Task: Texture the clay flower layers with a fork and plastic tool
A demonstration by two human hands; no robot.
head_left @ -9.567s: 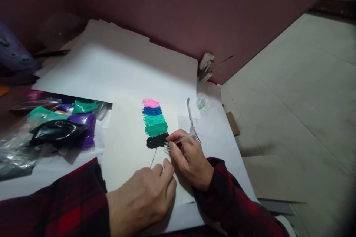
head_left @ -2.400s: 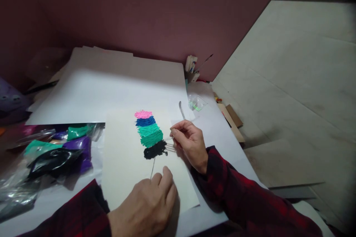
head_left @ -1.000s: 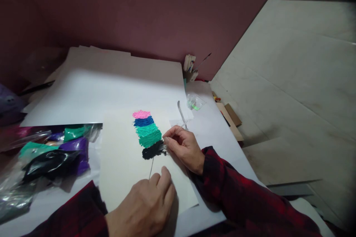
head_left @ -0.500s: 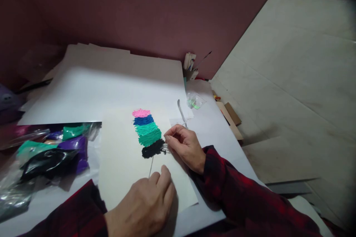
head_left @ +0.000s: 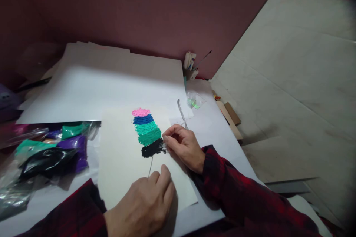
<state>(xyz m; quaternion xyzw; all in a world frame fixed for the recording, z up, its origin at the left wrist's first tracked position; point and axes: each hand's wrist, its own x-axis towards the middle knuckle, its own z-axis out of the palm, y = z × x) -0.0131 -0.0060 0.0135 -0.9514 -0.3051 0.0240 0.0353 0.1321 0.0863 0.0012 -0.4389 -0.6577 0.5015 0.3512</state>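
On the cream sheet of paper (head_left: pixel 119 177) lies a textured column of modelling clay in bands: pink (head_left: pixel 141 112), blue (head_left: pixel 143 119), green (head_left: pixel 149 136) and black clay (head_left: pixel 151 149) nearest me. My right hand (head_left: pixel 185 148) pinches a clear plastic fork (head_left: pixel 163 146), its tines at the right end of the black band. My left hand (head_left: pixel 144 202) rests on the paper below, fingers curled. A thin grey line (head_left: pixel 150 166) runs from the black clay to this hand; whether it is drawn or a thin tool I cannot tell. Behind my right hand lies a metal fork (head_left: pixel 180 109), partly covered.
Plastic bags of black clay (head_left: pixel 48 161), purple clay (head_left: pixel 75 152) and green clay (head_left: pixel 72 131) crowd the left side. Large white sheets (head_left: pixel 111 85) lie at the back against the wall. A small clear bag (head_left: pixel 195 100) sits at right, near the table's edge.
The plastic fork was lifted off the black clay at 2.4 s ago and is back on its right end. Ridges there look rougher than at first. My left hand stays nearly still.
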